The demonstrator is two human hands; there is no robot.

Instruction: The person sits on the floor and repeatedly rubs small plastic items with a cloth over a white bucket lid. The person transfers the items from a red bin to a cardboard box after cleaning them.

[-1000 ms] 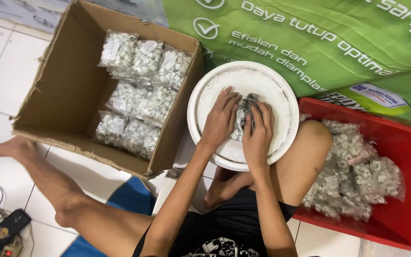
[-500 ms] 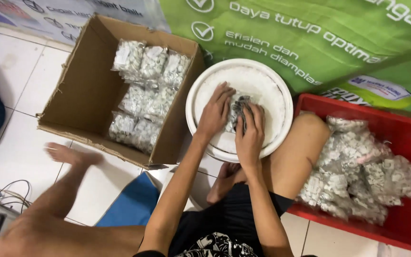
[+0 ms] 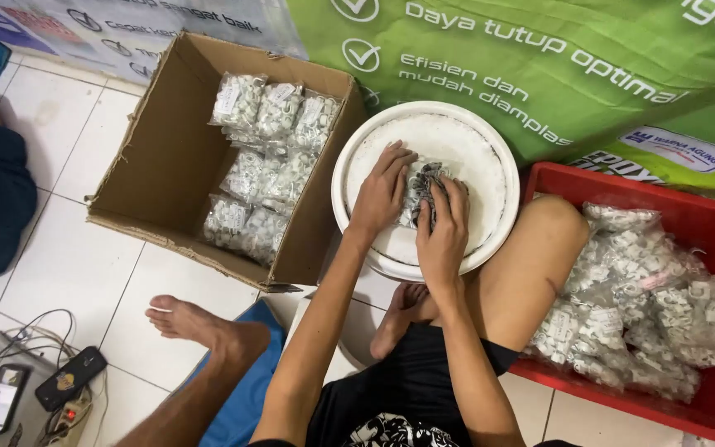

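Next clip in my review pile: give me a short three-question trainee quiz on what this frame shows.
1. True or false: both hands rest on the small clear bag lying on the white round lid.
2. Which container holds packed bags in neat rows? A) the red crate B) the cardboard box C) a blue bucket
3. Fill in: the red crate sits on the person's ____ side.

Key
1. True: the left hand and the right hand both press on the bag.
2. B: the cardboard box holds rows of bags; those in the red crate lie in a loose heap.
3. Right.
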